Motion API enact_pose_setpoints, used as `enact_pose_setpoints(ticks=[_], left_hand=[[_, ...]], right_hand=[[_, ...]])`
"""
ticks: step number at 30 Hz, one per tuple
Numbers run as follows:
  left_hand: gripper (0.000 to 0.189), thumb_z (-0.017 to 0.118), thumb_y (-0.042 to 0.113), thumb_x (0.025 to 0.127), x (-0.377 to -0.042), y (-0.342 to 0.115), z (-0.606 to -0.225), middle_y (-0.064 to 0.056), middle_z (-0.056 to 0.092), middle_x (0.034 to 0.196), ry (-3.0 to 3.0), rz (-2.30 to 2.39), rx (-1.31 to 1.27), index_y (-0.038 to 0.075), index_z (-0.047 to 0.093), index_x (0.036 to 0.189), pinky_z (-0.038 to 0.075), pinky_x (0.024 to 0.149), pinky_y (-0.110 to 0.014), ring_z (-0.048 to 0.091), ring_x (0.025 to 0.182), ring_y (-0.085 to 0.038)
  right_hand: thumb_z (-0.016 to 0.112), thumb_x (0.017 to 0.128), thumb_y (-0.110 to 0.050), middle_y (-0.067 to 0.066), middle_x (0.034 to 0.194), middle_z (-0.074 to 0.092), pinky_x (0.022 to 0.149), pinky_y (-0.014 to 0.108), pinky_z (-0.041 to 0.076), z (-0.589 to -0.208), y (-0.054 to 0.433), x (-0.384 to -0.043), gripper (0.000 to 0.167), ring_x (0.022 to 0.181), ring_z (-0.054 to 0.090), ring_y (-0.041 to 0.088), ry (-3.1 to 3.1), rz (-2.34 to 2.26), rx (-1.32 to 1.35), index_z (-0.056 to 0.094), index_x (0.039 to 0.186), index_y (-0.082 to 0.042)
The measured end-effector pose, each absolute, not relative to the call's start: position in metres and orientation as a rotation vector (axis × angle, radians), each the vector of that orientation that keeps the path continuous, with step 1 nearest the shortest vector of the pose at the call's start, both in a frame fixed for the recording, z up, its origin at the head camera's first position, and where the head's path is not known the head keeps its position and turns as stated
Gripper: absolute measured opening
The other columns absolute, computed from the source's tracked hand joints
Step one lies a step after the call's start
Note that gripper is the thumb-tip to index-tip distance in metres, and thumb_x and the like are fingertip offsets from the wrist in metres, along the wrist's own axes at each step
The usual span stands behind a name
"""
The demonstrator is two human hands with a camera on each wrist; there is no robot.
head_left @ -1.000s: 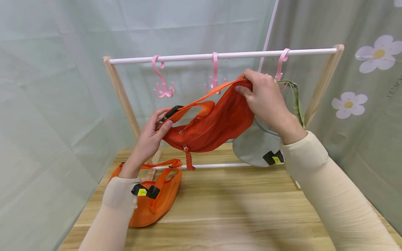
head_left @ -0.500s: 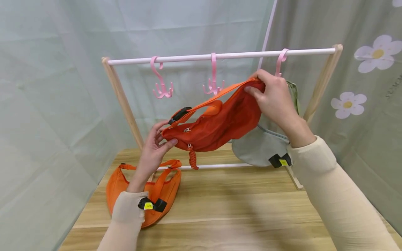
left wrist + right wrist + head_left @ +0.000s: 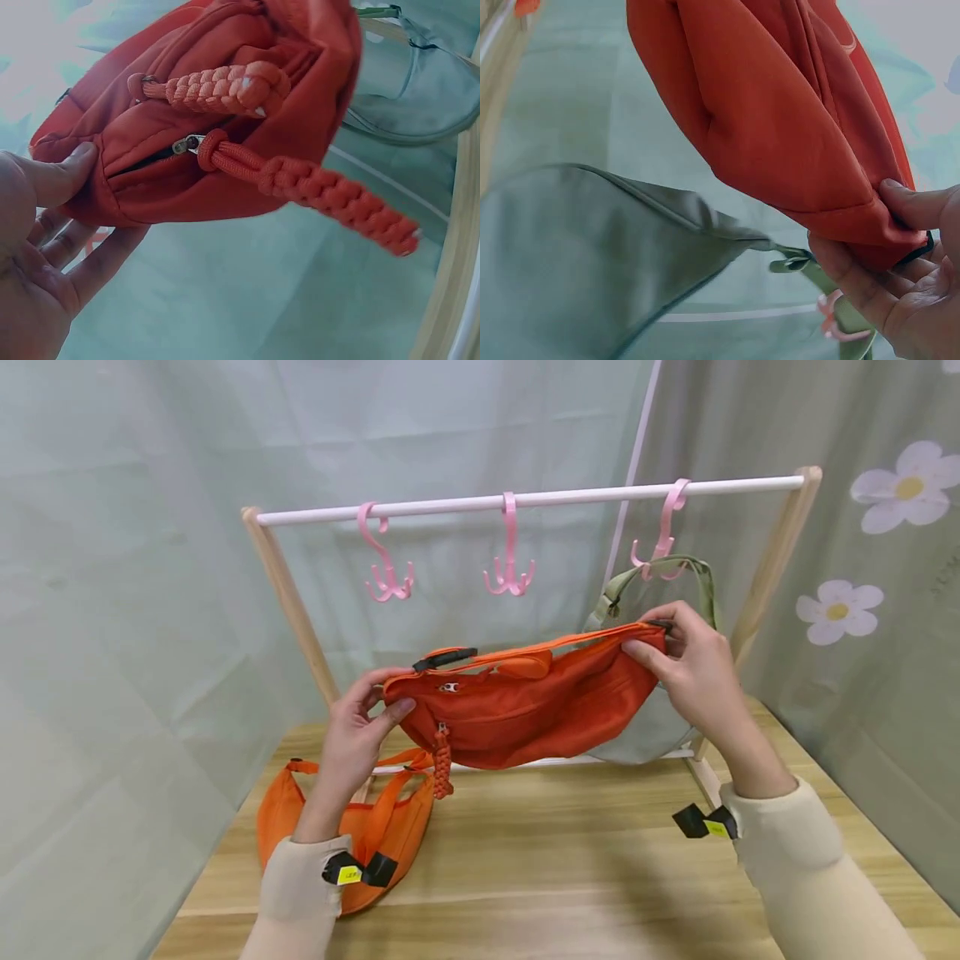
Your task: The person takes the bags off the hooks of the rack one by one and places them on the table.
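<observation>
A red-orange waist bag [image 3: 525,714] is stretched level between my hands in front of the rack. My left hand [image 3: 358,727] pinches its left end, thumb in front, beside a black buckle [image 3: 446,658]. The right hand [image 3: 690,664] grips the opposite end, with the thumb on the near face. In the left wrist view, braided zipper pulls [image 3: 337,199] dangle from the bag [image 3: 262,165]. The right wrist view has the thumb and fingers round the bag's narrow end [image 3: 855,225]. Behind it, a grey-green bag [image 3: 652,735] hangs by its strap from the right pink hook [image 3: 663,539].
A white rail [image 3: 450,507] on wooden posts carries the left pink hook [image 3: 386,560] and the middle pink hook [image 3: 510,552]. An orange bag [image 3: 390,835] lies on the wooden table [image 3: 540,860] at the left, partly behind my left forearm.
My right hand has moved down and a little to the right, bringing the waist bag from slanted to nearly level. The left hand has shifted slightly lower.
</observation>
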State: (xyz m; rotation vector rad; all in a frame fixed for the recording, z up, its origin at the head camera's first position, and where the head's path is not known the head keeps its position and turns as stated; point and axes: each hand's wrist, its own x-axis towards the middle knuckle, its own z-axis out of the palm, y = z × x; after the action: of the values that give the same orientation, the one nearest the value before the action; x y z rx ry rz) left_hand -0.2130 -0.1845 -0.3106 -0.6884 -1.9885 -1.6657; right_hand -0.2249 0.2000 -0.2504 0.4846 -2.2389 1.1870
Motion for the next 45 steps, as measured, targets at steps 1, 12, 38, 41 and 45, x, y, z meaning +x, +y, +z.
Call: enact_pose_setpoints(ticks=[1, 12, 38, 41, 45], left_hand=[[0.035, 0.064, -0.01, 0.098, -0.212, -0.184, -0.311, 0.004, 0.071, 0.112, -1.993, -1.654, -0.684, -0.005, 0.063, 0.132, 0.06, 0.079, -0.022, 0.068, 0.1, -0.012], [0.036, 0.067, 0.0, 0.099, -0.203, -0.178, -0.329, 0.001, 0.064, 0.117, -2.024, -1.656, -0.616, 0.001, 0.065, 0.135, 0.061, 0.08, -0.025, 0.065, 0.099, -0.019], [0.03, 0.071, -0.001, 0.097, -0.218, -0.187, -0.345, -0.006, 0.063, 0.115, -2.2, -1.541, -0.559, 0.003, 0.069, 0.127, 0.059, 0.075, -0.021, 0.064, 0.1, -0.012], [0.03, 0.071, 0.0, 0.097, -0.22, -0.189, -0.346, -0.01, 0.065, 0.117, -2.242, -1.553, -0.545, 0.002, 0.069, 0.127, 0.06, 0.074, -0.022, 0.064, 0.098, -0.013], [0.031, 0.071, 0.002, 0.098, -0.222, -0.191, -0.348, -0.014, 0.066, 0.117, -2.307, -1.599, -0.527, 0.002, 0.068, 0.128, 0.061, 0.075, -0.025, 0.065, 0.098, -0.016]], right_hand=[[0.077, 0.096, -0.012, 0.019, 0.11, 0.071, 0.074, 0.008, 0.05, -0.255, 0.201, -0.223, 0.034, 0.088, 0.065, -0.006, -2.241, 1.206, 0.484, 0.061, 0.121, 0.003], [0.075, 0.098, -0.018, 0.005, 0.113, 0.064, 0.07, 0.015, 0.055, -0.3, 0.205, -0.213, 0.039, 0.09, 0.069, -0.002, -2.208, 1.436, 0.347, 0.057, 0.127, 0.001], [0.071, 0.101, -0.017, 0.019, 0.122, 0.063, 0.068, 0.034, 0.063, -0.328, 0.21, -0.217, 0.045, 0.089, 0.071, 0.002, -2.318, 1.765, 0.256, 0.047, 0.132, 0.005], [0.071, 0.101, -0.016, 0.018, 0.12, 0.063, 0.067, 0.037, 0.063, -0.329, 0.212, -0.218, 0.044, 0.086, 0.071, 0.004, -2.348, 1.775, 0.253, 0.047, 0.131, 0.005], [0.07, 0.101, -0.014, 0.013, 0.113, 0.064, 0.066, 0.04, 0.063, -0.331, 0.214, -0.219, 0.041, 0.083, 0.071, 0.008, -2.373, 1.807, 0.266, 0.048, 0.129, 0.006]])
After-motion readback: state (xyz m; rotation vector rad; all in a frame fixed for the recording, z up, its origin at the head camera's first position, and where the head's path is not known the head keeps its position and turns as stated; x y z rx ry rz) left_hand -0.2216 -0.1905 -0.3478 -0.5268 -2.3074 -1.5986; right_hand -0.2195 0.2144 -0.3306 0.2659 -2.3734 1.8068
